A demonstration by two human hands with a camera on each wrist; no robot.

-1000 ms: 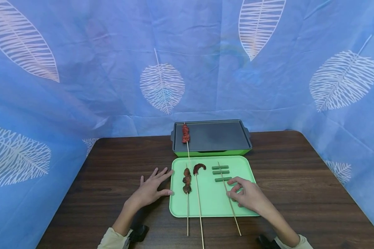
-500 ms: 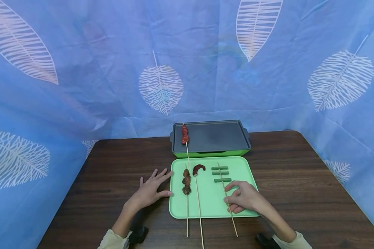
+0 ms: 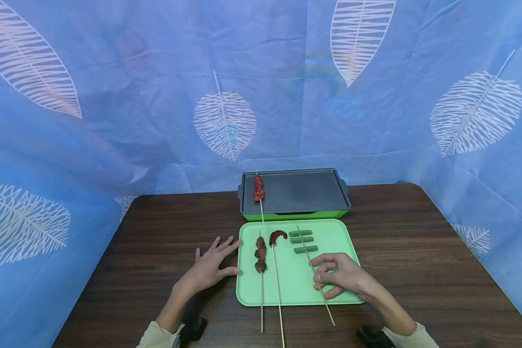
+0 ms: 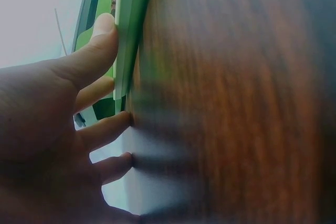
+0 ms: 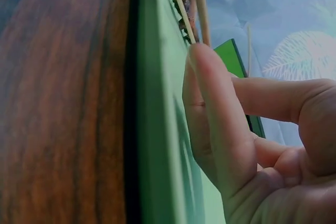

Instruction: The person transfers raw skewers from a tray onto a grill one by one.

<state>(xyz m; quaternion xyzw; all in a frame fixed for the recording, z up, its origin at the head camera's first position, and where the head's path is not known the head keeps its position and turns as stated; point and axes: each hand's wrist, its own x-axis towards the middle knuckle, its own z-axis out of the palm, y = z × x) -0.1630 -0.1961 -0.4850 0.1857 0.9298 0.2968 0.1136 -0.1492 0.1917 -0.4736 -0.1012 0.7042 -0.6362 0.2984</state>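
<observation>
"Where is the skewer of green pieces (image 3: pixel 306 249)?"

"Over the light-green tray (image 3: pixel 339 238), right of the curled skewer (image 3: pixel 278 233), its stick (image 3: pixel 329 313) pinched between thumb and fingers of the right hand (image 3: pixel 342 276)."

"And the left hand (image 3: pixel 210 267)?"

"Fingers spread wide, thumb at the tray's left rim."

Here's my skewer (image 3: pixel 329 313), plain matt wood | now my tray (image 3: pixel 297 290), smooth plastic, faint sheen | griddle top (image 3: pixel 306 191), smooth, matt | tabletop (image 3: pixel 169 215), satin woodgrain | backdrop (image 3: pixel 152 101), softly creased cloth
</observation>
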